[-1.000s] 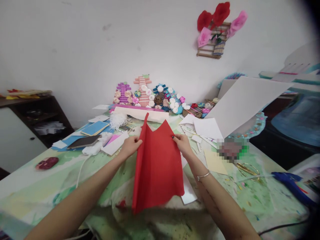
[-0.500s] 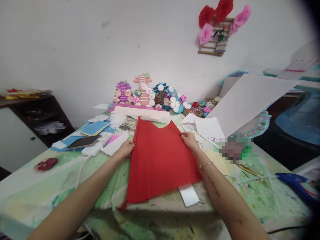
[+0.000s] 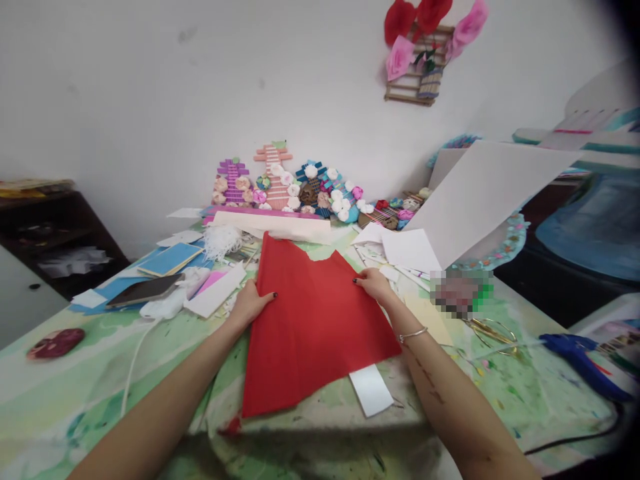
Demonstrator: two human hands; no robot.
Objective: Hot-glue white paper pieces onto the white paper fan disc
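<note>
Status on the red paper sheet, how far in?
Done: the red paper sheet lies spread flat on the table. In hand: left hand and right hand press its side edges. Left: the sheet shows no cuts or folds; the scissors and blue glue gun lie untouched.

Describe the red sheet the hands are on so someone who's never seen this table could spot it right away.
On the green paint-stained table, look at the near middle, between the left hand and right hand that press its side edges. The red sheet lies flat there, partly covering a white strip. It is the largest piece of solid red among mostly white and blue scraps.
</note>
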